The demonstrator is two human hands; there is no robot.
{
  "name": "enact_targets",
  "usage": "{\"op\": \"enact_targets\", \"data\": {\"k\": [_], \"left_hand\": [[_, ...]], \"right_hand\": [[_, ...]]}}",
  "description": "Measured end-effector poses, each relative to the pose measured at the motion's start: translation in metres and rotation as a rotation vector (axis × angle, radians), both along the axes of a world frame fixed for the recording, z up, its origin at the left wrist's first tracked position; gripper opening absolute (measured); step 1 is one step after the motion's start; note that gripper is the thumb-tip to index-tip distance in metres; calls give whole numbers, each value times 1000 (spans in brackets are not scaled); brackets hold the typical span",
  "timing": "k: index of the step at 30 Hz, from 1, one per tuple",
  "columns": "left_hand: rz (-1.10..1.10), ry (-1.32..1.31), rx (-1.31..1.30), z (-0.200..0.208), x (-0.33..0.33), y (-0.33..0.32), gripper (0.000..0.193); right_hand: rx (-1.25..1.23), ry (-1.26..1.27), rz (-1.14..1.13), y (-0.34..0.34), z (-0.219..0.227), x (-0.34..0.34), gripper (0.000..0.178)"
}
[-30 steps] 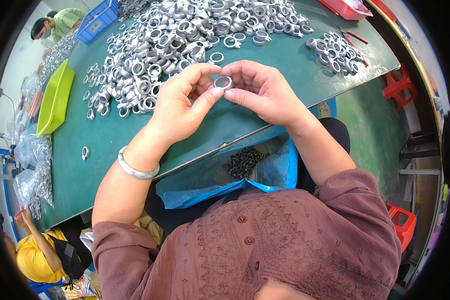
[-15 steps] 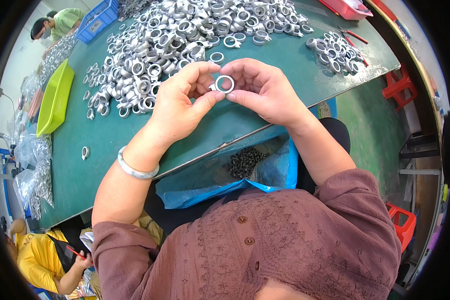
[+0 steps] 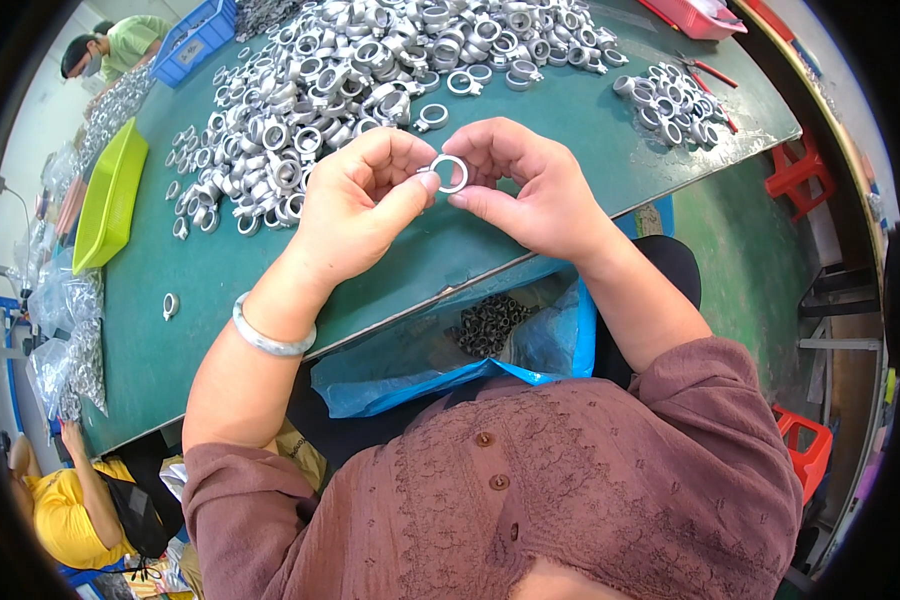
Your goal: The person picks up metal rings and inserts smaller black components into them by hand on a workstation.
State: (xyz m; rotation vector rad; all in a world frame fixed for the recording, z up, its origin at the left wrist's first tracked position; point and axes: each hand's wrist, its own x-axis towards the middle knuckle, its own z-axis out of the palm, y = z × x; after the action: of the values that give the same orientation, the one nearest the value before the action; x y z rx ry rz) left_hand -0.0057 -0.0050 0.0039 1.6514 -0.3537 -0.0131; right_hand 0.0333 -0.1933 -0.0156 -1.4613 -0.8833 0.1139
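Between my two hands, just above the green table, a silver metal ring (image 3: 463, 176) with a small lug on one side faces up toward me. Thumb and forefinger of my left hand (image 3: 368, 200) pinch its lug side. The fingertips of my right hand (image 3: 532, 188) close on the opposite edge. Beyond my knuckles spreads a large heap of similar metal rings (image 3: 315, 100). One ring (image 3: 433, 117) lies loose at the heap's near edge, close to my fingers. A smaller pile of rings (image 3: 670, 105) sits to the right.
A blue plastic bag (image 3: 370, 392) with small dark parts lies open below the table edge (image 3: 450, 283). Red-handled pliers (image 3: 712, 73) lie far right. A yellow-green basket (image 3: 110, 200), blue crate (image 3: 195, 42) and single ring (image 3: 171, 305) are left. Two people work at the left.
The ring has tilted slightly in my fingers, and my left hand has shifted a little down and left. The person in yellow has moved an arm to the table; the red object is no longer visible.
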Motion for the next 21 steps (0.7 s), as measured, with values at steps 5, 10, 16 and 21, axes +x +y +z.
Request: {"op": "enact_targets", "data": {"k": [5, 10, 16, 21], "left_hand": [[46, 34, 4, 1, 0, 1, 10], [3, 69, -69, 0, 3, 4, 10], [-20, 110, -138, 1, 2, 5, 11], [-36, 103, -135, 3, 1, 3, 11]], "right_hand": [[-19, -154, -76, 3, 1, -3, 23], [14, -168, -77, 3, 1, -3, 24], [-19, -85, -12, -2, 1, -2, 30], [-8, -70, -11, -3, 2, -3, 30]]}}
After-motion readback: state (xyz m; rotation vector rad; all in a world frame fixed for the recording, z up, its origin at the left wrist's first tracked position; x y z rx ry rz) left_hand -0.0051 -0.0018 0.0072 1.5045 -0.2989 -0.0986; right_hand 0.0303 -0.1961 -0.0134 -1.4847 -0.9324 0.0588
